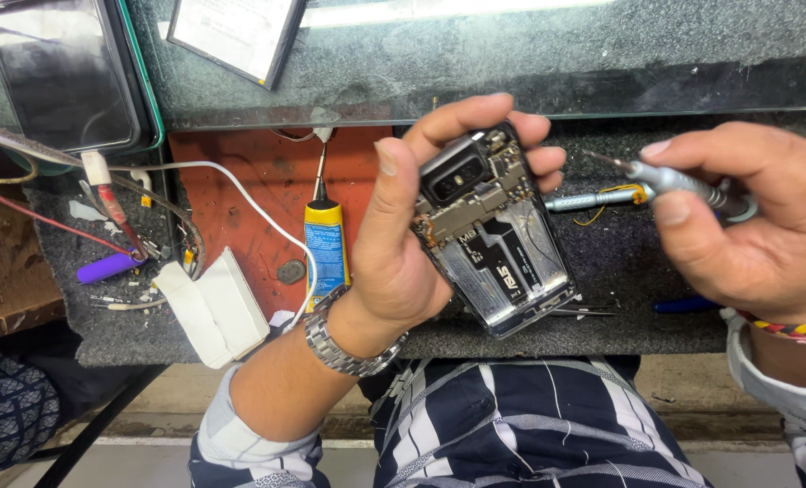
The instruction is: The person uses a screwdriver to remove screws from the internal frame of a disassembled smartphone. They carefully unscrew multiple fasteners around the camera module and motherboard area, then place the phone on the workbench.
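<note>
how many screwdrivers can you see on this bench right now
2: one screwdriver held in the right hand, one silver screwdriver lying on the mat behind the opened phone. Others may be hidden.

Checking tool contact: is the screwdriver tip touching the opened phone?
No. The screwdriver in the right hand has its tip in the air, apart from the opened phone held by the left hand.
</note>
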Tool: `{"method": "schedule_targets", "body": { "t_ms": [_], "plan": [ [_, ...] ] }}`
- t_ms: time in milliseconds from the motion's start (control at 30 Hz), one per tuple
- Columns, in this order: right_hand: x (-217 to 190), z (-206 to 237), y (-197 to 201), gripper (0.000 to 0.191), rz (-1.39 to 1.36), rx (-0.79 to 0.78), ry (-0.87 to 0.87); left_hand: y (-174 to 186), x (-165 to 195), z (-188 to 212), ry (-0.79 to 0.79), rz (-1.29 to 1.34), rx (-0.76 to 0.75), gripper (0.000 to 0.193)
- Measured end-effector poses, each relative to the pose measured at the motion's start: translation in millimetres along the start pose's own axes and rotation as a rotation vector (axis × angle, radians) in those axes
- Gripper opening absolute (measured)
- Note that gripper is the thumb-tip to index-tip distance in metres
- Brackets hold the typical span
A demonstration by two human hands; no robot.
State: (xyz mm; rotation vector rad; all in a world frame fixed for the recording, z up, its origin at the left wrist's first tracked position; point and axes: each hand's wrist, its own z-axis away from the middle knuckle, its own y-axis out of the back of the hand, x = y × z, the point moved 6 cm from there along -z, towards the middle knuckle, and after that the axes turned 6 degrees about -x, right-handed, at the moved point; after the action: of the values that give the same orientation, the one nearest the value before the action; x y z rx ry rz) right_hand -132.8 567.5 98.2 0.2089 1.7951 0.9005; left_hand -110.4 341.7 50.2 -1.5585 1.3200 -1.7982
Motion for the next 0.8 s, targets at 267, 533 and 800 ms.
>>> {"method": "schedule_targets", "body": {
  "t_ms": [267,533,800],
  "plan": [
    [-26.5,-12.1,-29.1,0.029,-0.023,-0.127,0.266,-9.4,-14.4,-0.6,0.137,-0.072,-0.063,0.068],
    [-38.6,-17.2,-35.4,0.034,0.056,-0.135,0.378,-14.6,-19.4,2.2,0.209,-0.145,-0.129,0.069],
    [-39.6,-13.7,-35.4,0.034,0.104,-0.127,0.386,-22.5,-14.4,4.8,0.189,-0.328,-0.216,0.073]
  ]
}}
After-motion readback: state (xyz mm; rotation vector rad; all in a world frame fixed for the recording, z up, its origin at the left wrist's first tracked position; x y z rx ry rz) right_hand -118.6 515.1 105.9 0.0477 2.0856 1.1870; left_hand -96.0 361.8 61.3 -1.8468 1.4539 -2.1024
